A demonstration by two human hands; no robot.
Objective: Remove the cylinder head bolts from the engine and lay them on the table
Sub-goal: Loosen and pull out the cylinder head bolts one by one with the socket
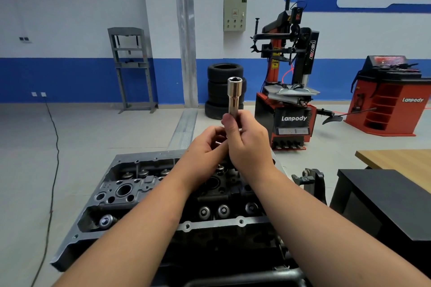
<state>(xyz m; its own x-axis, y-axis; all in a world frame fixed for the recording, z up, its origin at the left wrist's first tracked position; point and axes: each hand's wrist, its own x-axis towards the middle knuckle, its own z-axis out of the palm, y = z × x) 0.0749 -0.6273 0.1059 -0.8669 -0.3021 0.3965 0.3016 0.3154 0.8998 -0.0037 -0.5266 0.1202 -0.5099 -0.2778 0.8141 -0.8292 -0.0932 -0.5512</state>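
Observation:
A long metal socket (235, 94) stands upright above the engine, its hex opening facing up. My right hand (249, 140) grips the socket's lower end. My left hand (205, 149) is curled right beside it, fingers at the socket's base; what they hold is hidden. Below both hands lies the grey cylinder head (130, 189) with valve springs and round holes showing. My forearms hide the middle of the head. No loose bolt shows in view.
A black cabinet (382, 196) stands right of the engine, with a wooden table (401, 158) behind it. Further back are a tyre changer (289, 91), stacked tyres (224, 91), a red wheel balancer (391, 100) and a grey press frame (133, 67). A cable (54, 170) runs over the floor on the left.

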